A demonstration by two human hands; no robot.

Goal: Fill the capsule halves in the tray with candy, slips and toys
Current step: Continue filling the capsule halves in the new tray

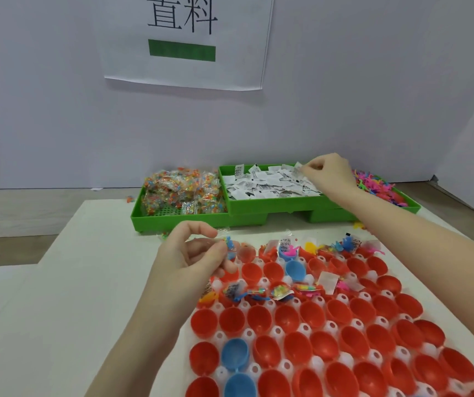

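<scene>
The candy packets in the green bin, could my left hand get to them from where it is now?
Probably yes. The left hand hovers over the capsule tray's far left corner, just short of the candy packets; their green bin is open-topped, with nothing between. But its fingers already pinch a small packet.

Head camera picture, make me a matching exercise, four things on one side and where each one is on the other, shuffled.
Things:
1. candy packets
2. paper slips
3. right hand
4. left hand

Places:
A. over the far left corner of the capsule tray
B. middle green bin
C. left green bin
D. reaching into the slip bin, fingers pinching a slip

Pairs: 1-C, 2-B, 3-D, 4-A
</scene>
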